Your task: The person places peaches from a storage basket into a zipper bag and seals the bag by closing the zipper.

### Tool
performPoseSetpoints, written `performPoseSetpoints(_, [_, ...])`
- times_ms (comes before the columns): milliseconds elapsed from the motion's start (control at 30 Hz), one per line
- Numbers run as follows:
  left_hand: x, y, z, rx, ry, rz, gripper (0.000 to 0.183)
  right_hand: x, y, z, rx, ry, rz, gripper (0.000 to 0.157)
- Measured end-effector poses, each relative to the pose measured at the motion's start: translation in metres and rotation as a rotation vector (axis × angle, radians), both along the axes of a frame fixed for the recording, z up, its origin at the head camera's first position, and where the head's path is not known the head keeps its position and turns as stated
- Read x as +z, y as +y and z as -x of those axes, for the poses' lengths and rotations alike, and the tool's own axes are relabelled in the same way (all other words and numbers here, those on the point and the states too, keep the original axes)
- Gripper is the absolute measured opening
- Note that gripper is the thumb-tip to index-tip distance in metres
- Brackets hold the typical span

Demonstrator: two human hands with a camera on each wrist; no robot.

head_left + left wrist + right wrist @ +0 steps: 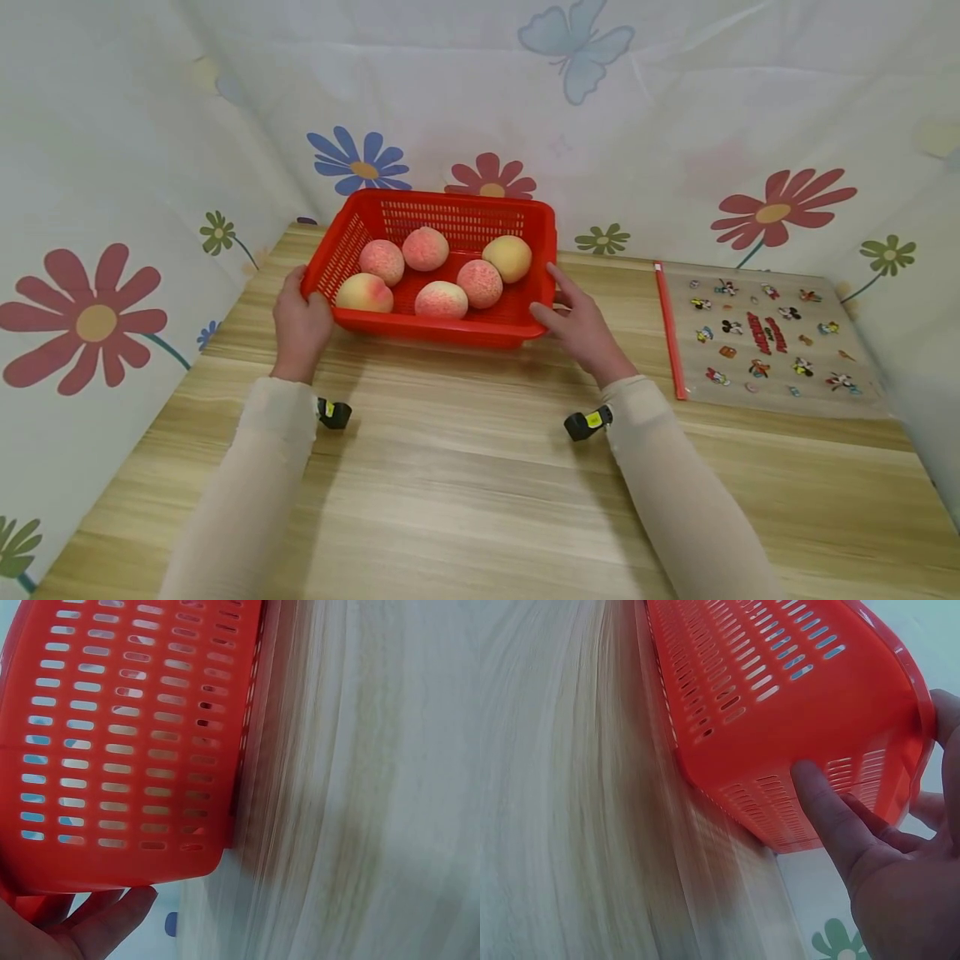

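Head view: 1 red basket (431, 327) at approx. 12 o'clock, nr the far edge of the counter (450, 500); open top faces up, long axis runs 9 to 3 o'clock. Only this view shows its contents: 6 peaches (480, 283), 4 toward its 9 o'clock half & 2 toward 3 o'clock. Also only here: 1 clear printed bag (780, 342), flat at approx. 2 to 3 o'clock, red strip facing 9.

2 hands hold the basket. L hand (302, 329) at its 9 o'clock end, grip curled on the rim; R hand (585, 329) at its 3 o'clock end, grip pinching the rim area.

Wrist views add the outer walls: L shows rows of slots in 1 long wall; R shows slots in 2 walls, w/ fingers (814, 787) touching the end wall. Can't tell if the base touches the counter.
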State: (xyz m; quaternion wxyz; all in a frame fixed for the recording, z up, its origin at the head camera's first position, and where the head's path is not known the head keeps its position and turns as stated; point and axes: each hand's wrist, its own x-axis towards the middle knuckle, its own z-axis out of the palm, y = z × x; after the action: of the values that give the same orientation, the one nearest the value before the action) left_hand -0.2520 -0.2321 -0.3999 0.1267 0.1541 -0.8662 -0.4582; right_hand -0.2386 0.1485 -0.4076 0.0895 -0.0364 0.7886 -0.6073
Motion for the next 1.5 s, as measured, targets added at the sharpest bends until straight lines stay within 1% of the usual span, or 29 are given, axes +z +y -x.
performPoseSetpoints(433, [-0.001, 0.008, -0.001, -0.003, 0.036, 0.023, 0.053, 0.001, 0.009, -0.002, 0.010, -0.007, -0.007, 0.072])
performPoseSetpoints(600, [-0.002, 0.010, -0.002, -0.013, 0.026, 0.024, 0.053, -0.001, 0.012, -0.001, 0.011, -0.020, -0.002, 0.073])
performPoseSetpoints(700, [-0.002, 0.012, -0.002, -0.017, 0.015, 0.020, 0.054, -0.002, 0.014, -0.001, 0.010, -0.009, 0.003, 0.072])
performPoseSetpoints(867, [-0.002, 0.015, -0.002, -0.023, 0.038, 0.023, 0.053, -0.003, 0.017, -0.002, 0.003, 0.015, 0.011, 0.070])
performPoseSetpoints(1033, [-0.002, 0.018, -0.001, -0.031, 0.055, 0.021, 0.053, -0.001, 0.020, -0.003, 0.001, 0.021, 0.000, 0.071])
performPoseSetpoints(1367, [-0.004, 0.026, 0.000, -0.044, 0.085, 0.035, 0.051, -0.001, 0.029, -0.001, 0.006, -0.029, -0.001, 0.072])
performPoseSetpoints(1500, [-0.004, 0.028, 0.000, -0.045, 0.090, 0.043, 0.051, -0.002, 0.032, 0.000, 0.005, -0.033, -0.003, 0.072])
